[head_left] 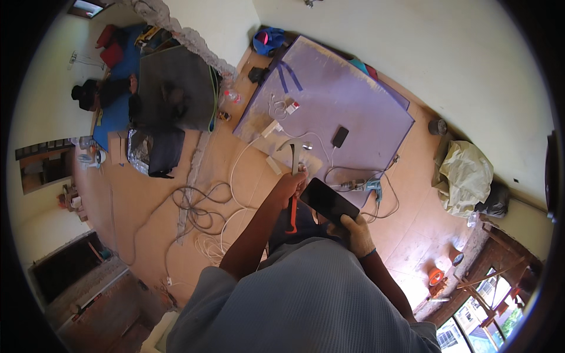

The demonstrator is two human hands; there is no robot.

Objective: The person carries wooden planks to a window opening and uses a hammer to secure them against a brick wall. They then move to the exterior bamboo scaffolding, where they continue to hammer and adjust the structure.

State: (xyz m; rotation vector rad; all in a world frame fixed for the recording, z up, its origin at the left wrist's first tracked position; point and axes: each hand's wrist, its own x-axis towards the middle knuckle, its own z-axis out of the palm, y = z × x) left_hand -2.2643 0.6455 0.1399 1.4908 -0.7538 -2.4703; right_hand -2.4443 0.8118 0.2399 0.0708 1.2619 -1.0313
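Observation:
My bare left hand (287, 187) is wrapped round a claw hammer (292, 219). Its metal head points up and away from me, and its red-orange grip hangs below my fist. My right hand (358, 234), in a light knitted work glove, grips the lower right corner of a black smartphone (329, 202). The phone's screen is dark. It sits just right of the hammer, in front of my body. Past my hands, a power drill (368, 186) lies at the near edge of a worn purple mat (353, 88).
Another phone (339, 137), cabled, and a white power strip (272, 129) lie on the mat. Grey cable (200, 203) loops over the tiled floor at left. A person lies on a dark mat (176, 82) beyond a broken wall. Cream sheeting (466, 176) is heaped at right.

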